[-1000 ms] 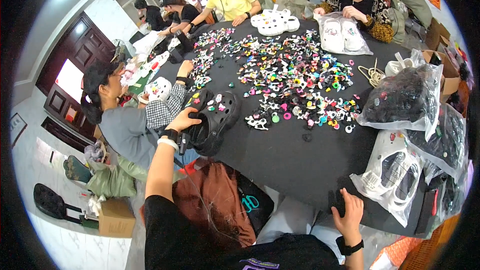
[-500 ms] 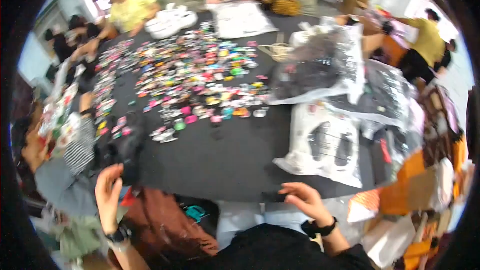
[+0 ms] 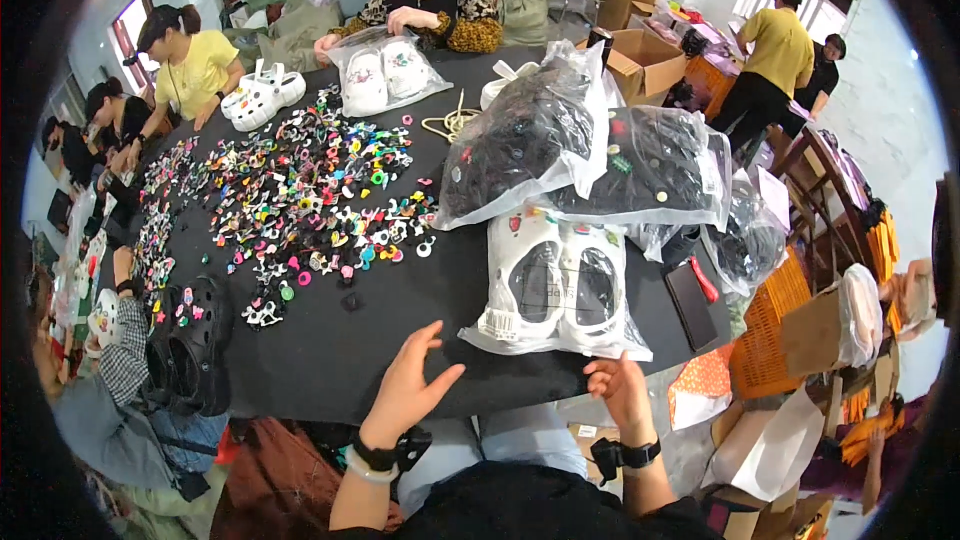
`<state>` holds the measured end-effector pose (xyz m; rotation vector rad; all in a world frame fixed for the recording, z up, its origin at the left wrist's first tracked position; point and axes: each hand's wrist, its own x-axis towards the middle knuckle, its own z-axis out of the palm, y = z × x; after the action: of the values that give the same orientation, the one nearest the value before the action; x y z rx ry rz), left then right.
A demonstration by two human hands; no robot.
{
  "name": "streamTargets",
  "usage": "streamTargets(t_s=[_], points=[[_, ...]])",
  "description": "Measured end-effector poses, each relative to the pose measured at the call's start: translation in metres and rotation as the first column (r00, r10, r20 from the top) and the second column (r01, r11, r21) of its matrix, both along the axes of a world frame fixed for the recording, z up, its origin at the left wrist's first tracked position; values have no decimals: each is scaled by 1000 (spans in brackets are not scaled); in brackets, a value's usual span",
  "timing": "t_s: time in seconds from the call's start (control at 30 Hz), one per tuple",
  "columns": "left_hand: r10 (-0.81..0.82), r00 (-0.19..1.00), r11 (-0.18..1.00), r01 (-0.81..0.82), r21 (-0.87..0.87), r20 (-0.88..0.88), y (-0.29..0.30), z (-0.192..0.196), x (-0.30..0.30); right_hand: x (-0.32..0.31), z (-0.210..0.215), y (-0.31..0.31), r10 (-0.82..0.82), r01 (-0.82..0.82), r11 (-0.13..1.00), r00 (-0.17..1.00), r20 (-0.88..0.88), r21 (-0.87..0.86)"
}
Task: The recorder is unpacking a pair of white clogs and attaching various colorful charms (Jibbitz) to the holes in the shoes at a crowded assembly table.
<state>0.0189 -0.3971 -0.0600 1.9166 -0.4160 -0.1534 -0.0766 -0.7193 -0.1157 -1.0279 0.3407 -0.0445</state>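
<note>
Above the table's near edge, my left hand [image 3: 408,390] is open and empty, thumb and fingers spread. My right hand [image 3: 622,395] has its fingers loosely bent and apart, by the lower right corner of a clear bag; whether a fingertip touches the plastic I cannot tell. That bag [image 3: 635,345] contains a pair of white clogs [image 3: 527,270] decorated with small charms, lying flat in front of me. Behind it, more clear bags with black clogs [image 3: 515,145] are piled, partly overlapping its top.
Many colourful shoe charms [image 3: 300,190] cover the table's left and middle. Black clogs [image 3: 198,345] stand at the left edge. A black phone-like slab [image 3: 690,305] and a red-handled tool [image 3: 703,280] lie right. A person opposite handles bagged white clogs [image 3: 385,75]; others work left and at the back right.
My view has swung to the right. My left hand has moved right, toward the bag of white clogs, and my right hand is now by the bag's lower corner.
</note>
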Motion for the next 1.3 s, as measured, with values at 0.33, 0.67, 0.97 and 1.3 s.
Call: streamTargets(t_s=[0.33, 0.67, 0.97, 1.3], points=[[73, 983, 961, -114, 252, 168, -47, -19, 8, -7, 1, -11, -85, 82, 967, 996, 0, -242], [202, 718, 904, -398, 155, 666, -67, -30, 8, 6, 23, 20, 166, -177, 958, 984, -66, -224], [288, 936, 957, -271, -108, 203, -50, -43, -4, 24, -1, 32, -93, 81, 962, 995, -34, -262], [281, 905, 957, -288, -26, 321, -37, -22, -10, 1, 4, 29, -226, 227, 970, 974, 23, -86]])
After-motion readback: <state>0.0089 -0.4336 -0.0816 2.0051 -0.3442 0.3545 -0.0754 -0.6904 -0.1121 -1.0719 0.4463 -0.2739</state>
